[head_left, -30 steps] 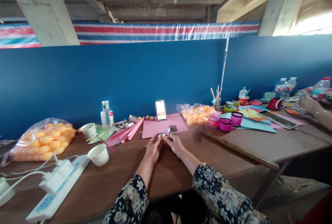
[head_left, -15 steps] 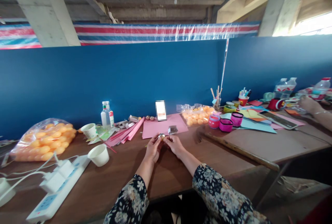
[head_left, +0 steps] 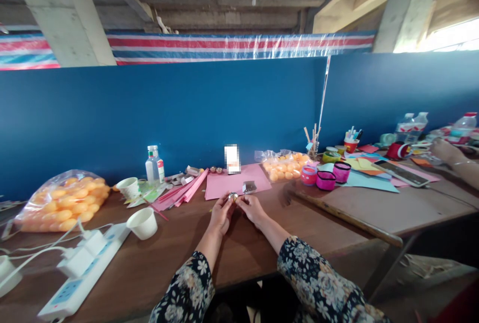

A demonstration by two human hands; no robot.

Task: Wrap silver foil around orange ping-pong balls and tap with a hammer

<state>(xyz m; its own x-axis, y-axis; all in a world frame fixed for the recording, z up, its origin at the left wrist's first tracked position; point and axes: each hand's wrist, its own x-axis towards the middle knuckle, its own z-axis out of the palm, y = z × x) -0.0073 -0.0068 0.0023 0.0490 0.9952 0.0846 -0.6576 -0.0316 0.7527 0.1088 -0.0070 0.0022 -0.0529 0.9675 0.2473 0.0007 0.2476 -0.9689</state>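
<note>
A small shiny metallic ball (head_left: 233,197) is pinched between the fingertips of both hands, just in front of a pink paper sheet (head_left: 220,186). My left hand (head_left: 221,216) is closed on its left side; my right hand (head_left: 251,209) grips it from the right, fingers bent. Much of the ball is covered by fingers, so its detail cannot be made out. On the pink sheet, right beyond my right hand, lies a small dark, glossy packet (head_left: 249,187). Similar shiny balls (head_left: 216,169) rest at the back edge of the sheet.
To the left are a bag of orange balls (head_left: 69,203), a paper cup (head_left: 142,224), a power strip (head_left: 86,273) and a glass bottle (head_left: 152,166). Another bag of orange balls (head_left: 284,166) and a phone (head_left: 402,173) are rightward. Another person's hand (head_left: 445,149) is far right.
</note>
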